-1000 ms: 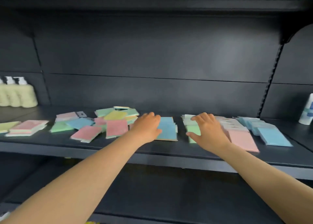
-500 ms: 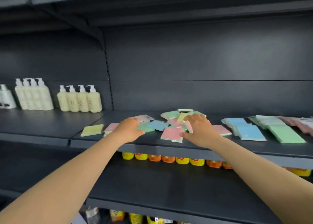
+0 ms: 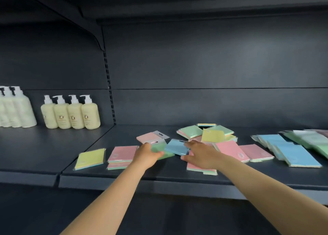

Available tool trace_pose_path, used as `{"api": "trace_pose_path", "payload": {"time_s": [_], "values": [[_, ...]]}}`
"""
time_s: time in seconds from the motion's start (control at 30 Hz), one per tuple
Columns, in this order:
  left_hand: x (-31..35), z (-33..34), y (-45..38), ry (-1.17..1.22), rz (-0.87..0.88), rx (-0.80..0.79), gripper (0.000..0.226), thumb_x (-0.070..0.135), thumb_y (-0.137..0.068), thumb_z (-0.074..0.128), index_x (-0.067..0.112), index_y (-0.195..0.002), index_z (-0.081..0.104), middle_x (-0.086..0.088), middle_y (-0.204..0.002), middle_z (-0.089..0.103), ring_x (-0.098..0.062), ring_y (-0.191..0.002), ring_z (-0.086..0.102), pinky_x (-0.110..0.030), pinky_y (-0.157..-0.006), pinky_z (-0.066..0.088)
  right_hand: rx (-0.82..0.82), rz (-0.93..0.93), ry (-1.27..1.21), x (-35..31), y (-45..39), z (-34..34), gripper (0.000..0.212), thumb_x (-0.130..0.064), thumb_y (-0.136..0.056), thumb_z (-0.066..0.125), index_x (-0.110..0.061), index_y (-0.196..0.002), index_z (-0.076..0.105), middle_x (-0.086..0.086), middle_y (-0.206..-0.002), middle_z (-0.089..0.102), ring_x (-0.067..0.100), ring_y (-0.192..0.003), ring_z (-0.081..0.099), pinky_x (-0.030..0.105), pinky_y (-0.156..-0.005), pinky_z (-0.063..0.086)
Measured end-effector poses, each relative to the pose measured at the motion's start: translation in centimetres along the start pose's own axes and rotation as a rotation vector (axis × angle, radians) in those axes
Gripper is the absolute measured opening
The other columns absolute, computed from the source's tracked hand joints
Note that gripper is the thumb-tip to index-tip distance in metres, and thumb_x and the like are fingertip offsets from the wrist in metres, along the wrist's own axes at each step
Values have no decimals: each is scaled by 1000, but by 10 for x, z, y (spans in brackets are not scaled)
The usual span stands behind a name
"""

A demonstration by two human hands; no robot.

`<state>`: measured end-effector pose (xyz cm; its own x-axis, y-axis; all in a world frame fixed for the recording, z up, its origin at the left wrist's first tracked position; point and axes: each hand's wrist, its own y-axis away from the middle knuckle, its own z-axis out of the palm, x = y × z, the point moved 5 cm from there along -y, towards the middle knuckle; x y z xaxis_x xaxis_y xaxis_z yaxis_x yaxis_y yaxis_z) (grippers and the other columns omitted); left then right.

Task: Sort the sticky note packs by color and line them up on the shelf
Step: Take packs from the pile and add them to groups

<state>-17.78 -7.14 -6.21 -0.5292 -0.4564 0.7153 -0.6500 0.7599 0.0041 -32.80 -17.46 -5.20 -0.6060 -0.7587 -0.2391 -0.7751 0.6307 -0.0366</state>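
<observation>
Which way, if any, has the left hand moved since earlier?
Yes. The left hand moved right, away from the lone yellow pack, and now grips a green pack.

Shelf (image 3: 177, 176) looks like matt dark painted metal, sticky note packs (image 3: 229, 149) are paper in glossy clear wrap (a bit shiny), pump bottles (image 3: 71, 115) smooth pale plastic.
</observation>
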Motion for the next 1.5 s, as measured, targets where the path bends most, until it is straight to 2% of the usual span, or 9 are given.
{"api": "trace_pose_path", "payload": {"time_s": [0.23,0.4,0.57,0.67,0.87,1.03,1.3,1.4,1.5], "values": [[-27,13,-34,324,7,70,60,7,-78,71,9,-131,42,6,-107,54,-14,-98,53,-21,-78,43,-47,-83,-174,13,-39,11,34,-37,-96,50,-20,-125,55,-7,-126,51,14,-117,47,23,-98,35],[-31,16,-39,447,67,43,65,-5,-75,70,25,-123,38,3,-114,54,-9,-97,56,-17,-77,43,-16,30,-508,15,-64,10,27,-29,-81,73,-13,-102,65,-7,-89,59,9,-76,54,7,-55,40],[-35,16,-48,390,14,-4,85,0,-73,74,26,-139,27,-2,-123,50,-15,-106,56,-30,-89,49,-114,204,-756,16,-86,18,71,-13,-66,84,-11,-128,49,1,-121,55,17,-105,58,24,-88,49],[-36,17,-53,372,-48,-36,85,2,-71,75,26,-137,27,-2,-119,53,-20,-109,55,-39,-95,49,-133,253,-829,15,-91,21,85,-3,-65,82,-9,-139,40,7,-131,51,23,-113,55,27,-90,47],[-33,16,-60,325,-142,-83,65,0,-70,76,8,-126,45,0,-109,57,-21,-107,57,-34,-94,48,-24,197,-993,23,-89,-5,23,13,-77,64,0,-97,67,13,-92,69,24,-83,64,33,-84,50],[-26,19,-67,229,-180,-133,61,27,-53,81,11,-107,59,-3,-109,65,-19,-98,62,-34,-88,52,69,230,-1042,42,-81,-24,16,8,-81,64,-8,-84,68,4,-65,64,16,-53,49,23,-47,31],[0,19,-82,-156,-200,-184,69,37,-61,85,10,-115,51,-3,-114,60,-20,-104,60,-32,-91,50,192,242,-1175,61,-64,-44,20,11,-82,62,6,-101,62,25,-93,67,36,-74,63,48,-73,53],[5,22,-87,-89,-292,-312,75,23,-53,89,6,-117,56,-7,-114,65,-23,-105,63,-37,-97,49,250,238,-1257,68,-52,-52,22,12,-82,61,7,-104,60,22,-95,66,33,-76,65,41,-69,55],[5,24,-90,-50,-368,-361,39,12,-68,82,6,-102,64,-8,-114,66,-22,-108,62,-29,-97,45,292,237,-1359,78,-34,-55,22,11,-83,61,5,-104,60,16,-98,68,24,-80,68,28,-65,55]]}}
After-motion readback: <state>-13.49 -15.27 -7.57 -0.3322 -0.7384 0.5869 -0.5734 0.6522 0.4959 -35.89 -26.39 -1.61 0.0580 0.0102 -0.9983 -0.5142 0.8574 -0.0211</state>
